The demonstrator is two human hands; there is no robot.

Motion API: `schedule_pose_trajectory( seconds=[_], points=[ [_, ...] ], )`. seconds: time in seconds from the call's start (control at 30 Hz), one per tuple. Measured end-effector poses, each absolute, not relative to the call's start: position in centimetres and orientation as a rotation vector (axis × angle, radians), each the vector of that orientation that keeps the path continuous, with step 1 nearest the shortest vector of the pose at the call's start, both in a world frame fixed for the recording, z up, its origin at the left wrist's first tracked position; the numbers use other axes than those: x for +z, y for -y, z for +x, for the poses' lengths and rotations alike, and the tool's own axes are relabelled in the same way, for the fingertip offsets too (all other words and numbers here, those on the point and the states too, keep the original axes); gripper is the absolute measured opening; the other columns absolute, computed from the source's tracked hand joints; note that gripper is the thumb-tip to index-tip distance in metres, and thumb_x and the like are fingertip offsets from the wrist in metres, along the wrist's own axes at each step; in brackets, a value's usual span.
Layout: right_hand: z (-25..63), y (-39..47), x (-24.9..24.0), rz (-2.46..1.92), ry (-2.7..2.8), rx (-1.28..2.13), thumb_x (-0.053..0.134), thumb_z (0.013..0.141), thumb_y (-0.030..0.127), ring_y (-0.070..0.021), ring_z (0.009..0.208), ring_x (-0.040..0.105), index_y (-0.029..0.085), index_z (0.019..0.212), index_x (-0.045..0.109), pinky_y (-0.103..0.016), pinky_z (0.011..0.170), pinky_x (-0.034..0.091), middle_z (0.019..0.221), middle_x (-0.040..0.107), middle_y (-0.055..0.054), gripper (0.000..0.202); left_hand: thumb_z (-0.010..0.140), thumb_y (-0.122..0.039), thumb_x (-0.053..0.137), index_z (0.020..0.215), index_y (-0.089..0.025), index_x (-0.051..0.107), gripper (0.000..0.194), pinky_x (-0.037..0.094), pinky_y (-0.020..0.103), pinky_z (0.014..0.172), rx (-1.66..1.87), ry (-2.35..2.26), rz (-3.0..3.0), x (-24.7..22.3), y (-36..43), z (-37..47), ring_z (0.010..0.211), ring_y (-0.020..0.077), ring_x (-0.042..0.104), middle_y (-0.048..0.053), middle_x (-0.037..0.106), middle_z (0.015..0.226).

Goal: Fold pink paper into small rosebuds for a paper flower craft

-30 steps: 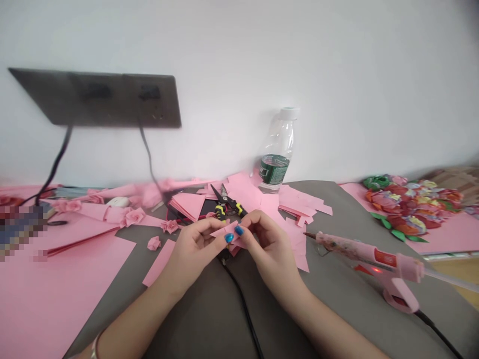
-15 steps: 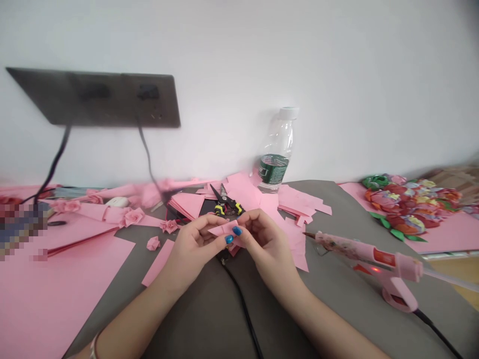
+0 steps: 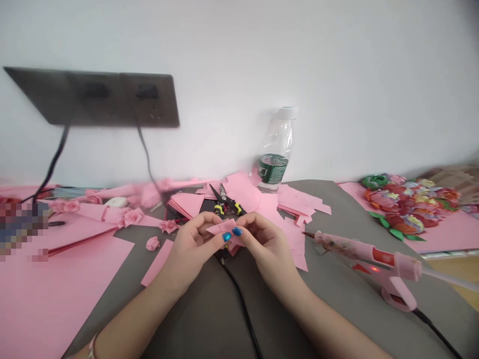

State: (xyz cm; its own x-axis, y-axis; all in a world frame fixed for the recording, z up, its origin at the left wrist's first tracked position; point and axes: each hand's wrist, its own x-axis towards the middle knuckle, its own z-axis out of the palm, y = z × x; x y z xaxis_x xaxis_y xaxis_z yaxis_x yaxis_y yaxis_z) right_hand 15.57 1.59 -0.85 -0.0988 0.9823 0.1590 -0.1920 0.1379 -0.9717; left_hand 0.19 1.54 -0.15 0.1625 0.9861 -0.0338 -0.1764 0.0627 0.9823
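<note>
A small folded piece of pink paper (image 3: 220,228) is pinched between both hands above the grey table (image 3: 194,309). My left hand (image 3: 200,242) is closed on its left part, thumb on the near side. My right hand (image 3: 262,238) grips its right part, the thumb pressing close beside the left thumb. Blue polish covers the thumbnails, and most fingertips are hidden behind the paper. Just beyond the hands lie black-and-yellow snips (image 3: 225,201) with their blades apart. Pink paper sheets (image 3: 243,192) are scattered around them.
A pink hot glue gun (image 3: 366,254) with a red light lies at right. Behind stands a clear bottle (image 3: 275,159). Folded paper roses (image 3: 130,216) and a large pink sheet (image 3: 75,289) are at left; colourful paper flowers (image 3: 407,204) lie far right. A black cable (image 3: 241,299) runs toward me.
The left thumb has shifted slightly up and left along the folded paper. Both hands keep hold of it in nearly the same place; everything else stays put.
</note>
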Motion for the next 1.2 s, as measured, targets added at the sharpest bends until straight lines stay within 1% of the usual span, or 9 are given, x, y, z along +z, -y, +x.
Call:
schedule_pose_trajectory(
  seconds=[0.13, 0.27, 0.47, 0.53, 0.67, 0.83, 0.97, 1.07, 1.2],
  points=[
    [15.65, -1.50, -1.00, -0.865, 1.254, 1.160, 0.072, 0.085, 0.041, -0.0122, 0.060, 0.056, 0.022, 0.087, 0.060, -0.024, 0.051, 0.053, 0.075, 0.057, 0.002, 0.022, 0.077, -0.026, 0.077, 0.088, -0.018, 0.065, 0.018, 0.052, 0.023, 0.067, 1.170, -1.009, 1.075, -0.39, -1.57, 0.28, 0.070, 0.0130, 0.063, -0.001, 0.066, 0.079],
    [15.85, -1.45, -1.00, -0.877, 1.360, 1.139, 0.067, 0.090, 0.034, -0.0128, 0.059, 0.055, 0.022, 0.086, 0.059, -0.027, 0.054, 0.052, 0.075, 0.056, 0.001, 0.016, 0.076, -0.024, 0.077, 0.088, -0.018, 0.066, 0.018, 0.052, 0.022, 0.065, 1.188, -1.008, 1.052, -0.42, -1.60, 0.21, 0.069, 0.0114, 0.062, -0.002, 0.066, 0.081],
    [16.15, -1.75, -0.74, -0.908, 1.513, 0.908, 0.063, 0.090, 0.020, -0.0132, 0.066, 0.056, 0.021, 0.083, 0.060, -0.028, 0.062, 0.046, 0.081, 0.057, 0.000, 0.007, 0.080, -0.020, 0.073, 0.087, -0.017, 0.064, 0.012, 0.051, 0.018, 0.066, 1.200, -0.984, 1.091, -0.44, -1.71, 0.05, 0.067, 0.0087, 0.062, -0.004, 0.065, 0.076],
    [16.19, -1.79, -0.61, -0.914, 1.536, 0.884, 0.062, 0.090, 0.018, -0.0135, 0.067, 0.056, 0.022, 0.084, 0.060, -0.028, 0.063, 0.045, 0.081, 0.058, 0.000, 0.008, 0.080, -0.019, 0.073, 0.087, -0.017, 0.064, 0.012, 0.050, 0.017, 0.066, 1.195, -1.007, 1.107, -0.39, -1.69, 0.05, 0.068, 0.0083, 0.062, -0.004, 0.064, 0.077],
    [16.24, -1.77, -0.26, -0.907, 1.539, 0.944, 0.060, 0.091, 0.020, -0.0128, 0.065, 0.056, 0.021, 0.081, 0.057, -0.027, 0.060, 0.046, 0.081, 0.057, 0.000, 0.011, 0.080, -0.019, 0.073, 0.087, -0.017, 0.063, 0.012, 0.050, 0.017, 0.067, 1.195, -1.020, 1.120, -0.28, -1.65, 0.06, 0.069, 0.0084, 0.061, -0.004, 0.064, 0.078],
    [16.31, -1.82, -0.26, -0.940, 1.505, 1.123, 0.060, 0.093, 0.031, -0.0124, 0.061, 0.058, 0.020, 0.082, 0.056, -0.026, 0.057, 0.049, 0.078, 0.058, 0.000, 0.016, 0.079, -0.019, 0.073, 0.088, -0.017, 0.064, 0.014, 0.052, 0.019, 0.068, 1.201, -0.994, 1.131, -0.35, -1.70, 0.00, 0.071, 0.0102, 0.063, -0.003, 0.066, 0.080],
    [16.21, -2.01, -0.75, -0.900, 1.356, 1.331, 0.068, 0.088, 0.039, -0.0117, 0.059, 0.059, 0.020, 0.085, 0.056, -0.026, 0.057, 0.052, 0.071, 0.059, 0.003, 0.023, 0.079, -0.019, 0.073, 0.088, -0.018, 0.064, 0.012, 0.051, 0.019, 0.067, 1.206, -0.997, 1.140, -0.46, -1.70, -0.07, 0.072, 0.0100, 0.062, -0.003, 0.064, 0.082],
    [16.16, -2.13, -0.93, -0.875, 1.293, 1.400, 0.072, 0.084, 0.042, -0.0123, 0.062, 0.060, 0.020, 0.092, 0.059, -0.025, 0.056, 0.054, 0.073, 0.061, 0.002, 0.027, 0.081, -0.019, 0.071, 0.087, -0.018, 0.064, 0.010, 0.050, 0.020, 0.068, 1.194, -0.996, 1.147, -0.49, -1.66, -0.09, 0.073, 0.0109, 0.062, -0.003, 0.063, 0.081],
    [16.31, -2.21, -0.81, -0.915, 1.285, 1.411, 0.073, 0.083, 0.043, -0.0125, 0.060, 0.062, 0.018, 0.082, 0.063, -0.026, 0.056, 0.056, 0.068, 0.064, 0.001, 0.027, 0.080, -0.018, 0.071, 0.086, -0.018, 0.063, 0.010, 0.050, 0.021, 0.069, 1.178, -0.988, 1.138, -0.49, -1.59, -0.03, 0.074, 0.0116, 0.061, -0.003, 0.064, 0.079]
  ],
)
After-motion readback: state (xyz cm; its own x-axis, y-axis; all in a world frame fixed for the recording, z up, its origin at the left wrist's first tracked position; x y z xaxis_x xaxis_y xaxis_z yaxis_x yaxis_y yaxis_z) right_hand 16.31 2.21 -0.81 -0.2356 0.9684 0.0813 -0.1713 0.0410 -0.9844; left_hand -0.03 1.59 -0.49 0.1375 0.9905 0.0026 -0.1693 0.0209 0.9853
